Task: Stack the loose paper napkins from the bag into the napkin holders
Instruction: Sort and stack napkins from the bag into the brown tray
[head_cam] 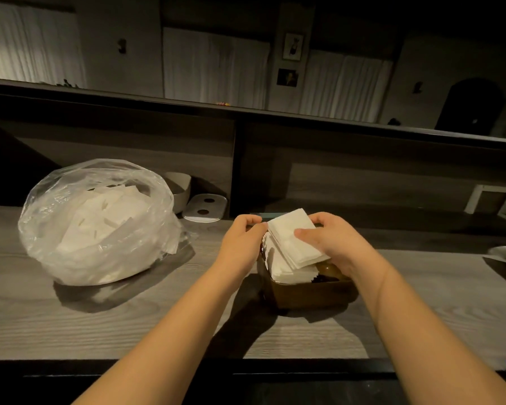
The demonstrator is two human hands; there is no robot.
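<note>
Napkins [292, 244] gripped, both hands [286, 238] over holder [310, 293].

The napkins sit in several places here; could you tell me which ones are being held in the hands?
The tilted stack above the brown holder, gripped by both hands; the others lie loose in the plastic bag.

Dim, warm overhead light; hard shadows on the counter [99, 325]; wide-angle bending at edges.

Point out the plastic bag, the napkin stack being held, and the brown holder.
plastic bag [99, 223]: head view, on its clear front wall.
napkin stack [294, 242]: head view, on the top sheet.
brown holder [310, 293]: head view, on its near wall.
</note>
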